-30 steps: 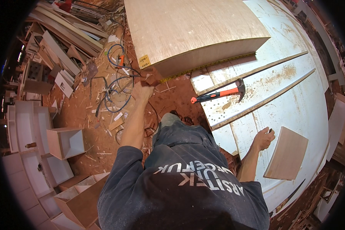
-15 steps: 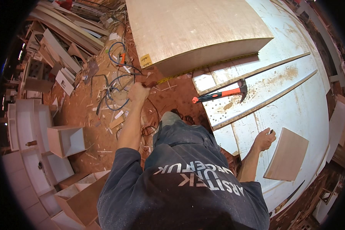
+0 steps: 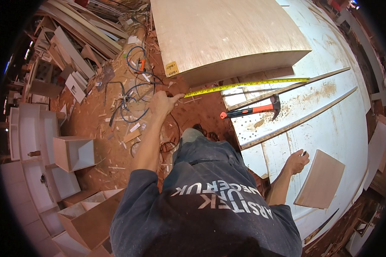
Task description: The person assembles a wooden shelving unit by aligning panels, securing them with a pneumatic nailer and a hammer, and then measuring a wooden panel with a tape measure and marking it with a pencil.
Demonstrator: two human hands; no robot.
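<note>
My left hand [image 3: 162, 103] is closed at the near end of a yellow tape measure [image 3: 244, 84]; its case is mostly hidden by the hand. The blade runs out to the right, in front of a large plywood box [image 3: 231, 34]. My right hand [image 3: 296, 163] is curled over the white worktop around a small dark stick-like object [image 3: 304, 153], too little of it showing to name. A plywood piece [image 3: 321, 179] lies just right of that hand. Between my hands rests a hammer [image 3: 255, 109] with an orange and black handle.
Two long thin strips [image 3: 300, 122] lie across the white worktop [image 3: 343, 128]. Blue and black cables [image 3: 131, 100] and wood scraps litter the floor at left. Stacked boards [image 3: 79, 25] stand far left, with open white-lined boxes [image 3: 75, 154] nearer.
The tape blade has come away from the box's lower edge and now stretches in plain view, nearer to me. My right hand has hardly moved. The whole view has shifted slightly.
</note>
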